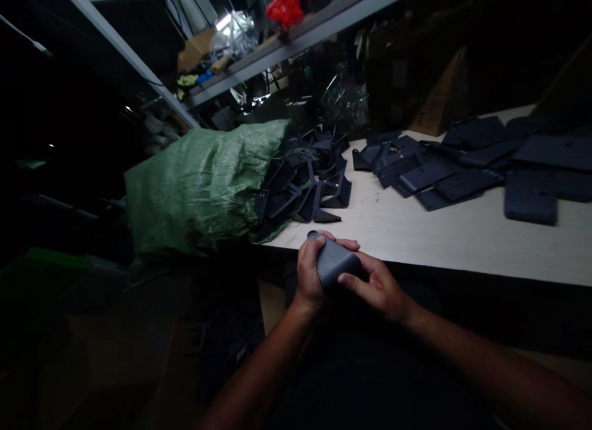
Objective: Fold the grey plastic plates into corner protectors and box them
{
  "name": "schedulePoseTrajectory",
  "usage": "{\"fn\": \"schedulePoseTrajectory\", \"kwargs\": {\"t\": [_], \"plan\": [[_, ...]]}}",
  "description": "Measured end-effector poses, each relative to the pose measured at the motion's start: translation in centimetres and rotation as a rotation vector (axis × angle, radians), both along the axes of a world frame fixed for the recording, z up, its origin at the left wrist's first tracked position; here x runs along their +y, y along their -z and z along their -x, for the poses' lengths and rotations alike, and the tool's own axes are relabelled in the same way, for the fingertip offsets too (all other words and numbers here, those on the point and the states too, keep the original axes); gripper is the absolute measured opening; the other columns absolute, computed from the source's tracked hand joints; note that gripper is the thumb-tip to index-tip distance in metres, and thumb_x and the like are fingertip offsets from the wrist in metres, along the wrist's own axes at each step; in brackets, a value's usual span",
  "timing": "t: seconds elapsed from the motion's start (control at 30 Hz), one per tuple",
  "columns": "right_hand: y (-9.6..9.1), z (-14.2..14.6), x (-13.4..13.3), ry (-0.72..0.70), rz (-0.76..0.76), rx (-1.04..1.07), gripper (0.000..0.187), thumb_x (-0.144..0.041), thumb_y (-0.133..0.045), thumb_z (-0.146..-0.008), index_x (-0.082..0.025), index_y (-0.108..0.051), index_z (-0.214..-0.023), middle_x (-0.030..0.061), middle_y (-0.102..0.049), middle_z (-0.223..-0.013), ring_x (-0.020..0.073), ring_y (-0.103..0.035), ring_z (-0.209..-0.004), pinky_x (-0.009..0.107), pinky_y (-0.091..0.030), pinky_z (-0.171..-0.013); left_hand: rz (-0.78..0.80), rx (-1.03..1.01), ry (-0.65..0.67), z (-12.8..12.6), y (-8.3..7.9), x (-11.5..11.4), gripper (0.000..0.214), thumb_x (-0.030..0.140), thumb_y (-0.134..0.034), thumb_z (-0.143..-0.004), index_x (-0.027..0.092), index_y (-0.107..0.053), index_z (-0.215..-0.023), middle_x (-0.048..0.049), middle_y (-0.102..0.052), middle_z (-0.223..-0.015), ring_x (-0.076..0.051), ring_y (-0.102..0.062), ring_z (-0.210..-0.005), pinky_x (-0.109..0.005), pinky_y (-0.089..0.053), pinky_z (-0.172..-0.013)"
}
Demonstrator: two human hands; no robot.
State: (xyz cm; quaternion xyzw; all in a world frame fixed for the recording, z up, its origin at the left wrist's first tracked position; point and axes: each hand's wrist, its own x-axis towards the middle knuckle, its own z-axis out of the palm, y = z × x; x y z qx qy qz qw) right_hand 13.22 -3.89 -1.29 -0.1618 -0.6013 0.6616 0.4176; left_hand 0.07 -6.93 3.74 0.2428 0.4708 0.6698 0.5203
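Note:
Between my two hands, just off the front edge of the table, is a dark grey plastic part [337, 261] with a rounded edge and a small round boss at its upper left corner. My left hand [309, 271] grips its left side, thumb on top. On the other side my right hand [377, 283] holds the right end, thumb against the near edge. Its underside is hidden by my fingers. Beyond my hands, a heap of black angular plastic brackets [308, 186] spills from the mouth of a green woven sack [198, 186] onto the table.
On the pale table [383, 232], several dark flat plastic parts [430, 174] lie in an overlapping pile at the right. Behind stands a metal shelf [296, 44] with a red plastic bag [284, 7] and clear wrapping [235, 36]. Cardboard [439, 103] leans at the table's back.

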Motion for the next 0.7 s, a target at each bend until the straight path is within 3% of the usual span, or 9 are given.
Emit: {"fn": "schedulePoseTrajectory", "kwargs": {"t": [0.1, 0.2, 0.3, 0.47, 0.57, 0.7], "plan": [[-0.2, -0.3, 0.2, 0.012, -0.01, 0.013, 0.046, -0.044, -0.076, -0.091, -0.016, -0.068, -0.126, 0.0089, -0.071, -0.124, 0.0271, -0.065, -0.115, 0.035, -0.05, -0.102, -0.103, 0.105, 0.051, -0.2, -0.1, 0.2, 0.018, 0.036, -0.051, -0.091, 0.02, -0.059, -0.091, -0.0123, -0.081, -0.085, -0.029, -0.076, -0.093, -0.045, -0.055, -0.093], [-0.4, -0.6, -0.2, 0.038, -0.014, 0.018, 0.043, -0.041, -0.084, -0.084, -0.017, -0.072, -0.118, 0.0072, -0.073, -0.121, 0.0265, -0.066, -0.112, 0.033, -0.052, -0.099, -0.138, 0.105, 0.09, -0.6, -0.2, 0.2, 0.017, 0.034, -0.048, -0.093, 0.02, -0.057, -0.091, -0.0125, -0.081, -0.086, -0.028, -0.076, -0.09, -0.045, -0.055, -0.09], [-0.5, -0.5, -1.1, 0.085, -0.008, 0.036, 0.042, -0.039, -0.087, -0.081, -0.018, -0.074, -0.114, 0.0054, -0.074, -0.111, 0.024, -0.068, -0.101, 0.03, -0.054, -0.089, -0.159, 0.096, 0.088, -0.9, -0.3, -0.4, 0.018, 0.033, -0.045, -0.096, 0.02, -0.057, -0.093, -0.0117, -0.081, -0.086, -0.027, -0.076, -0.088, -0.044, -0.055, -0.089], [-0.8, 0.8, -2.1, 0.146, -0.029, 0.018, 0.036, -0.037, -0.088, -0.081, -0.019, -0.075, -0.109, 0.0043, -0.074, -0.108, 0.0223, -0.067, -0.098, 0.029, -0.053, -0.088, -0.13, 0.101, 0.094, -0.1, -0.9, -1.4, 0.02, 0.037, -0.046, -0.095, 0.02, -0.057, -0.093, -0.0127, -0.081, -0.087, -0.029, -0.075, -0.089, -0.045, -0.054, -0.09], [-1.0, 1.8, -1.8, 0.086, -0.008, -0.004, 0.036, -0.038, -0.087, -0.082, -0.019, -0.074, -0.11, 0.0047, -0.074, -0.109, 0.0228, -0.066, -0.101, 0.03, -0.052, -0.091, -0.096, 0.092, 0.046, 1.1, -0.8, -1.4, 0.02, 0.036, -0.045, -0.096, 0.019, -0.057, -0.094, -0.0134, -0.081, -0.087, -0.03, -0.076, -0.092, -0.045, -0.053, -0.092], [-0.9, 2.9, -1.2, -0.004, 0.066, -0.058, 0.041, -0.039, -0.087, -0.082, -0.018, -0.073, -0.113, 0.0042, -0.073, -0.108, 0.0215, -0.066, -0.099, 0.03, -0.053, -0.088, -0.058, 0.013, 0.042, 3.1, 0.6, -1.3, 0.02, 0.036, -0.046, -0.095, 0.02, -0.058, -0.093, -0.0132, -0.082, -0.09, -0.03, -0.076, -0.091, -0.044, -0.054, -0.088]]}}
